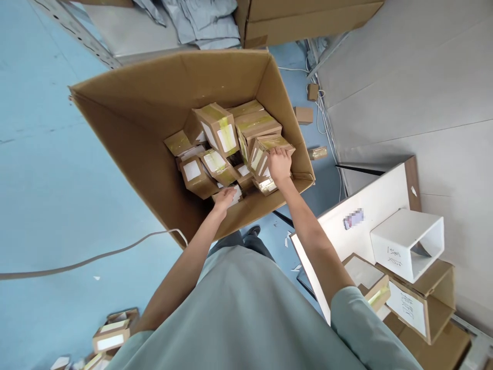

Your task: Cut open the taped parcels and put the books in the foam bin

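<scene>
A large open cardboard box [154, 97] holds several small taped cartons with white labels. My right hand [280, 163] is on a taped carton [262, 154] at the box's right side, its fingers curled over the carton's top edge. Near the box's front wall, my left hand [225, 198] touches a white-labelled carton [235, 196] low in the box; its fingers reach forward, nearly together. Left of centre, a carton [217, 128] leans on others, its label facing up. Another labelled carton [197, 176] rests by the left wall.
A shelf [134, 31] with grey bags [204, 20] stands beyond the box. At right, a white table [335, 231] bears a phone [353, 219] and a white bin [400, 236]. Cartons [111, 334] lie lower left. A cable [96, 257] runs at left.
</scene>
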Demonstrator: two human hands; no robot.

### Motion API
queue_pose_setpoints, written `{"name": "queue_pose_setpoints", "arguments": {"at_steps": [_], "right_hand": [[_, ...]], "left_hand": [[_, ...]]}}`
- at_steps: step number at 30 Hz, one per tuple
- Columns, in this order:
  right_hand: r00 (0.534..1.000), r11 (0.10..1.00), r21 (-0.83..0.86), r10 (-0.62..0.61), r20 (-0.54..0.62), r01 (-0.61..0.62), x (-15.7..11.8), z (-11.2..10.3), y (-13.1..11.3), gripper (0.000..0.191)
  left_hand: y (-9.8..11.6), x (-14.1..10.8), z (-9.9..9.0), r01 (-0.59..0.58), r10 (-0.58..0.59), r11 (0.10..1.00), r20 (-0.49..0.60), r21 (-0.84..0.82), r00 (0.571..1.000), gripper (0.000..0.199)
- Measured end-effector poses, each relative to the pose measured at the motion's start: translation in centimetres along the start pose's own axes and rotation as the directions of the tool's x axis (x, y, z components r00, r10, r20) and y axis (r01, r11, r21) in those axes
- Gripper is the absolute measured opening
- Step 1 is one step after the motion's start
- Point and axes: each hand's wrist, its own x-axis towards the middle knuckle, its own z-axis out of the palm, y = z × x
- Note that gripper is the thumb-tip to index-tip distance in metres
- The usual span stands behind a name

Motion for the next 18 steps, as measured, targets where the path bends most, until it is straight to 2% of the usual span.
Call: {"name": "queue_pose_setpoints", "arguments": {"at_steps": [3,8,11,14,18], "right_hand": [[1.000,0.999,-0.051,-0.003,0.002,0.003,-2.2,-1.4,0.3,0.034],[0.981,0.997,-0.079,-0.014,-0.193,-0.001,-7.4,-5.5,1.9,0.047],[0.948,0.998,-0.047,-0.053,-0.314,0.040,-11.7,-8.2,2.9,0.057],[0.913,0.998,-0.013,-0.062,-0.403,0.062,-16.2,-11.2,3.8,0.059],[0.880,0.999,0.041,0.013,-0.474,0.007,-22.3,-15.5,6.3,0.058]], "left_hand": [[-0.4,-0.2,1.1,-0.016,0.016,1.000,0.032,-0.005,0.999,0.036],[-0.3,-2.5,1.8,-0.101,0.102,0.995,0.147,-0.015,0.984,0.060],[0.3,-5.4,1.7,-0.194,0.185,0.981,0.240,0.015,0.953,0.074],[0.9,-8.9,1.8,-0.298,0.249,0.949,0.327,0.108,0.912,0.076],[0.9,-13.5,3.9,-0.345,0.224,0.918,0.460,0.197,0.859,0.084]]}}
